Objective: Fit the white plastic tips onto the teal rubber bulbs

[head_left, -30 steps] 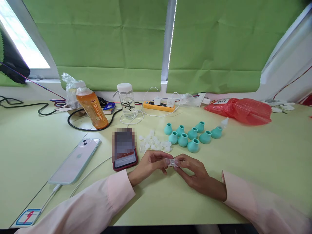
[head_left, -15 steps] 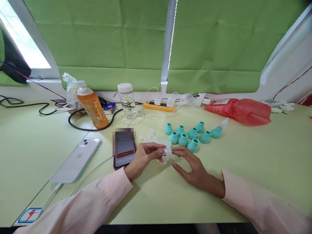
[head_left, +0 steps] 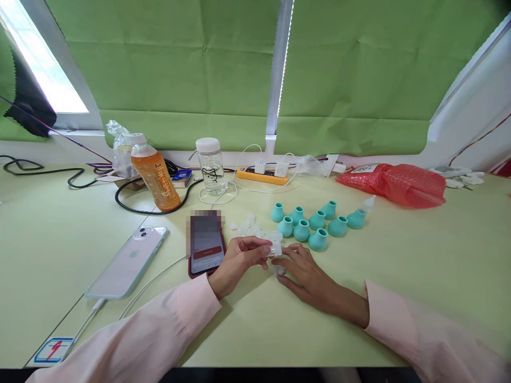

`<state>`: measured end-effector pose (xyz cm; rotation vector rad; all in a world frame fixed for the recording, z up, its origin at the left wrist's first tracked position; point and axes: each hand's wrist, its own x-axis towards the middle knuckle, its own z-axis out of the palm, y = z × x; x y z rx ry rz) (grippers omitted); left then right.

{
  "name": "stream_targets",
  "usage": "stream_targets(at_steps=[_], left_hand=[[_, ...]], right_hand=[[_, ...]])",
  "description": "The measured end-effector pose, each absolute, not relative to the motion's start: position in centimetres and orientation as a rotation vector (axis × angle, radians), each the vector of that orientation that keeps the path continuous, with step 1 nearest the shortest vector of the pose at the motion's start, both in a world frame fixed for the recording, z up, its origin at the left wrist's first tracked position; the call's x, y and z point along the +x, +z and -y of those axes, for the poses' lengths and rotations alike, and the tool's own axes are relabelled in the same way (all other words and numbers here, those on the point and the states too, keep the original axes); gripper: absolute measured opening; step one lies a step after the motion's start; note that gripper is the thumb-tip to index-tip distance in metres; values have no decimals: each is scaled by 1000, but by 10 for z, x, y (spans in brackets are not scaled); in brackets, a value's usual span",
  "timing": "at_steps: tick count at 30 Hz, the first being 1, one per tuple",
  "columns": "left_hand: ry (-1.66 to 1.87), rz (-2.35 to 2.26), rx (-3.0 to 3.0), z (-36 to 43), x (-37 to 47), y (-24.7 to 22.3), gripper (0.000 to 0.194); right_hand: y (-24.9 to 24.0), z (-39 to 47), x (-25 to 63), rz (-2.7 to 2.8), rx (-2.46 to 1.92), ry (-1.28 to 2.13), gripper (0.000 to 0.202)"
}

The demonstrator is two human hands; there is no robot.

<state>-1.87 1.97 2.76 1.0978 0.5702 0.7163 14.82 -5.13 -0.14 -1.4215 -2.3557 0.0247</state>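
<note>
My left hand pinches a small translucent white plastic piece between thumb and fingers. Just to its right, my right hand reaches low over the table, with its fingertips around another small clear piece; whether they grip it cannot be made out. Beyond my left hand lies a loose group of translucent white pieces. Several teal, open-necked bulbs stand behind my right hand. The bulb farthest right has a clear pointed tip at its neck.
A dark-screened phone and a pale phone lie on the left with white cables. Behind them stand an orange drink bottle and a clear bottle. An orange power strip and red bubble wrap lie at the back.
The piece in my left hand is turned differently. My right hand has moved slightly left and down, its fingers now over a small clear piece. The whole view has shifted slightly.
</note>
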Motion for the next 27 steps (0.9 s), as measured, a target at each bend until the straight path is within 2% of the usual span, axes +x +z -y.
stream_targets(at_steps=[15, 18, 21, 24, 27], left_hand=[[650, -562, 1064, -18, -17, 28, 20], [646, -574, 1055, -18, -17, 28, 22], [651, -591, 1064, -17, -18, 28, 23], [674, -587, 1068, -18, -18, 27, 23], [699, -577, 1052, -19, -18, 25, 23]], right_hand=[[-5, 51, 151, 2229, -1422, 14, 21], [0, 50, 155, 2128, -1334, -96, 26], [15, 49, 170, 1959, -1302, -368, 29], [31, 46, 190, 1763, -1481, -608, 35], [37, 44, 204, 1681, -1889, -588, 38]])
